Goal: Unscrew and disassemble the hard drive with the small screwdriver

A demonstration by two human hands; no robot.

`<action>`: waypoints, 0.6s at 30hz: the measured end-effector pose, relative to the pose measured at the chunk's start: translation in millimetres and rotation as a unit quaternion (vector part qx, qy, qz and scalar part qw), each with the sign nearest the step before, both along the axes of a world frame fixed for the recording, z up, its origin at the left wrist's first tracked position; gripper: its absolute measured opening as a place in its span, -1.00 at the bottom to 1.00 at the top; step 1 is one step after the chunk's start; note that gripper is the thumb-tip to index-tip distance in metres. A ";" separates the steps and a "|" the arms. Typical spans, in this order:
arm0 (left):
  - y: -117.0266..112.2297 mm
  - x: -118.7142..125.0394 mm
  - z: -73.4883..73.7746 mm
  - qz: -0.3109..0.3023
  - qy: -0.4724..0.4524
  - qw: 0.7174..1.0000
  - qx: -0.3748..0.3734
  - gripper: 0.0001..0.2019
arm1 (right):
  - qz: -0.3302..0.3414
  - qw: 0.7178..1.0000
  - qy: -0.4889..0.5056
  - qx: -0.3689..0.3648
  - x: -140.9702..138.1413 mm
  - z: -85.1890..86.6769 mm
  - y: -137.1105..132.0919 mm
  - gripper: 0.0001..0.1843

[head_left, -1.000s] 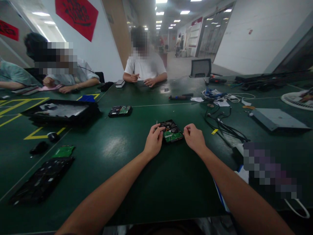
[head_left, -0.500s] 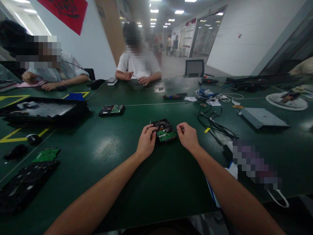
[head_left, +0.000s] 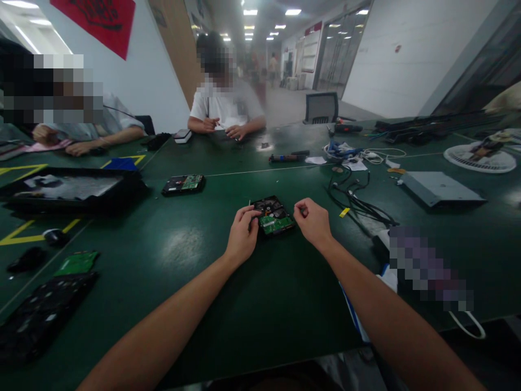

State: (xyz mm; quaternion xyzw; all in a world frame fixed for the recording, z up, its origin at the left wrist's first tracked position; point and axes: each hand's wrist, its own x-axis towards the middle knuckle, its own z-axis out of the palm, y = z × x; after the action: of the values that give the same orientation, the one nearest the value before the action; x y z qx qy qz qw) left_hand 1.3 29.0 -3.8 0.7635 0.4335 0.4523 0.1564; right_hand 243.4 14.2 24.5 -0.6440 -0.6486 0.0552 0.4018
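A black hard drive (head_left: 272, 215) lies on the dark green table (head_left: 252, 304), its green circuit board facing up. My left hand (head_left: 241, 236) rests at the drive's left edge with the fingers curled onto it, and a thin light pin stands up beside the fingertips. My right hand (head_left: 312, 222) hovers just right of the drive, fingers pinched together; anything between them is too small to make out.
A second hard drive (head_left: 184, 184) lies further back on the left. A black tray (head_left: 69, 187), a green board (head_left: 76, 263) and black parts sit at the left. Black cables (head_left: 358, 203) and a grey box (head_left: 437, 187) lie right. Two people sit across the table.
The view has shifted a little to the right. My right hand has lifted slightly and drawn nearer the drive; my left hand stays on the drive's left edge.
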 end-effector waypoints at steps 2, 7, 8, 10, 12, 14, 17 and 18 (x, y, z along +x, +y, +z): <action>0.3 -0.1 -0.3 -0.004 -0.006 1.000 -0.002 -0.76 | 0.013 1.000 -0.001 0.008 0.2 3.3 -1.1 -0.84; 2.4 -0.2 -1.9 0.008 -0.030 0.999 -0.009 -0.78 | 0.101 0.994 -0.039 0.019 -14.2 11.2 -7.7 -0.84; 2.8 -0.3 -2.1 0.014 -0.034 0.999 -0.009 -0.78 | 0.119 0.991 -0.049 0.019 -19.9 11.4 -9.2 -0.84; 3.5 -0.6 -2.2 0.024 -0.039 0.999 -0.006 -0.78 | 0.159 0.985 -0.073 0.017 -31.9 10.3 -11.8 -0.84; 4.0 -0.7 -2.3 0.029 -0.041 0.999 -0.002 -0.78 | 0.190 0.977 -0.094 0.024 -41.8 7.9 -13.1 -0.86; 4.7 -0.6 -2.6 0.030 -0.042 0.999 -0.002 -0.78 | 0.202 0.973 -0.110 0.034 -47.8 5.5 -13.2 -0.87; 5.8 -0.4 -3.4 0.029 -0.048 0.998 -0.002 -0.79 | 0.204 0.970 -0.122 0.045 -51.7 2.4 -12.4 -0.88; 6.1 -0.3 -3.6 0.030 -0.050 0.998 -0.003 -0.79 | 0.205 0.970 -0.122 0.046 -52.6 1.5 -12.0 -0.88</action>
State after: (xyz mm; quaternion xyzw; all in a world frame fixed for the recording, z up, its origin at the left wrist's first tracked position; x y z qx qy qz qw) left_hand 0.9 35.1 -7.5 0.7262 0.4488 0.4934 0.1669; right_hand 190.9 2.1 26.0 -0.4797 -0.8129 0.0274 0.3291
